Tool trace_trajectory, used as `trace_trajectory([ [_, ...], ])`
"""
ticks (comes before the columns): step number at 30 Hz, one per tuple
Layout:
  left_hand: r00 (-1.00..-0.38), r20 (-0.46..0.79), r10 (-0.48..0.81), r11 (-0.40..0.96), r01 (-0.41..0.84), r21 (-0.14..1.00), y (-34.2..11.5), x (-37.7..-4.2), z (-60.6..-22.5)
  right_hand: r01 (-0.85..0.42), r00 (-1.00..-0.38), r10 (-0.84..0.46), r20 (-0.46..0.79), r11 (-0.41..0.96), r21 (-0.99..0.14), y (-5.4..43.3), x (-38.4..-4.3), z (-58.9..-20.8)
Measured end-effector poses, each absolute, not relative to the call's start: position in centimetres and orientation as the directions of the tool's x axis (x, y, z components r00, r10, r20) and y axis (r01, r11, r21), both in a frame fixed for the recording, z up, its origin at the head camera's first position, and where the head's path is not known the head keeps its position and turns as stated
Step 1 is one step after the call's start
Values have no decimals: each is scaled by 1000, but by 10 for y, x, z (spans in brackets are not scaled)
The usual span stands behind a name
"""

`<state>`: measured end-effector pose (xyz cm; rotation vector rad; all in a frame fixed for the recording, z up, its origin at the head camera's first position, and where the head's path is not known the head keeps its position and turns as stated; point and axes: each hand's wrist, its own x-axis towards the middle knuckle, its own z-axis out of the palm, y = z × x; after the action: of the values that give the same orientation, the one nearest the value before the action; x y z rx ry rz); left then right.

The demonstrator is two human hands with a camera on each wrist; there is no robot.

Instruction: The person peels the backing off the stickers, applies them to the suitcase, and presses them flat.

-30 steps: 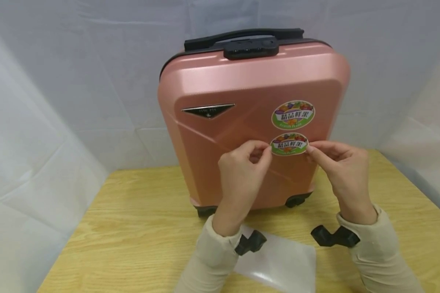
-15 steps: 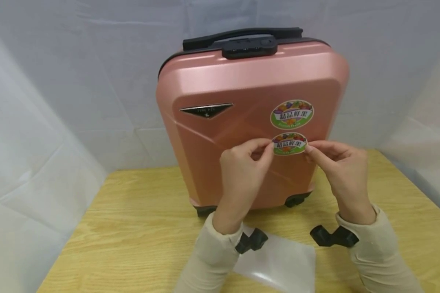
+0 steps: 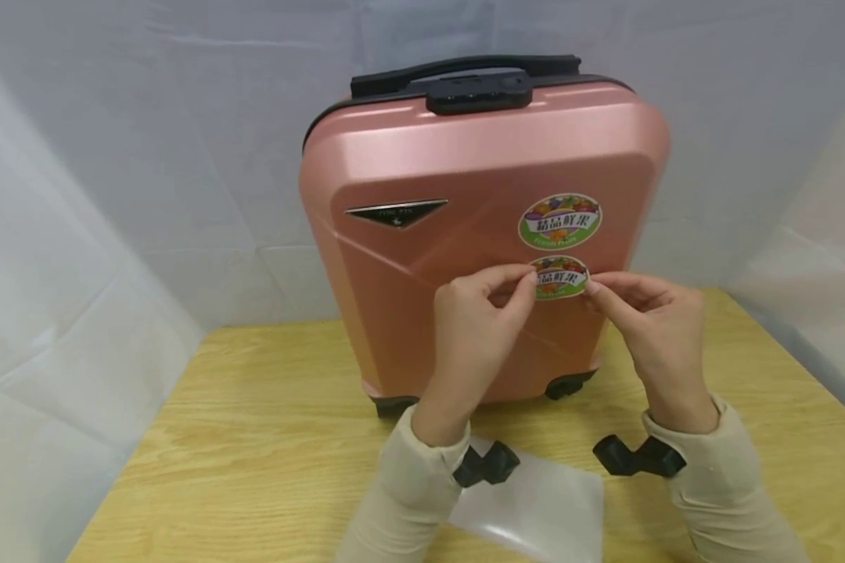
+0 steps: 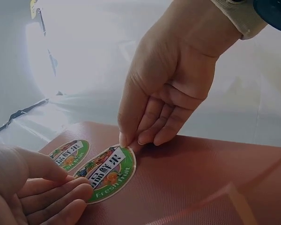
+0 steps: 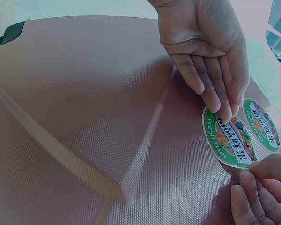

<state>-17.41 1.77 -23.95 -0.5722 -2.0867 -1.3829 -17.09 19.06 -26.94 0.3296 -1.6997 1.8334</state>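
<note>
An oval fruit sticker [image 3: 562,278] with a green border lies against the front of a pink suitcase [image 3: 458,234]. My left hand [image 3: 480,324] has its thumb and forefinger together at the sticker's left end, covering part of the print. At the opposite end my right hand [image 3: 658,332] pinches the edge between thumb and forefinger. In the left wrist view, the sticker [image 4: 113,173] looks mostly flat, with the right hand [image 4: 171,89] at its far edge. The right wrist view has the left fingers [image 5: 210,89] overlapping the sticker [image 5: 227,140].
Just above, a matching oval sticker [image 3: 560,222] is on the suitcase. A black triangular badge [image 3: 397,213] sits at its upper left. The suitcase stands on a wooden table [image 3: 253,422], before a white sheet [image 3: 183,156]. A translucent sheet [image 3: 542,500] lies beneath my forearms.
My left hand has slid slightly right along the sticker, so its fingers cover more of the left end. My right hand stays almost in place at the right edge.
</note>
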Motion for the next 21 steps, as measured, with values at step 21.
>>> trace_trajectory([
  [21, -775, 628, 68, 326, 612, 720, 33, -174, -243, -612, -736, 286, 614, 108, -784, 189, -171, -272],
])
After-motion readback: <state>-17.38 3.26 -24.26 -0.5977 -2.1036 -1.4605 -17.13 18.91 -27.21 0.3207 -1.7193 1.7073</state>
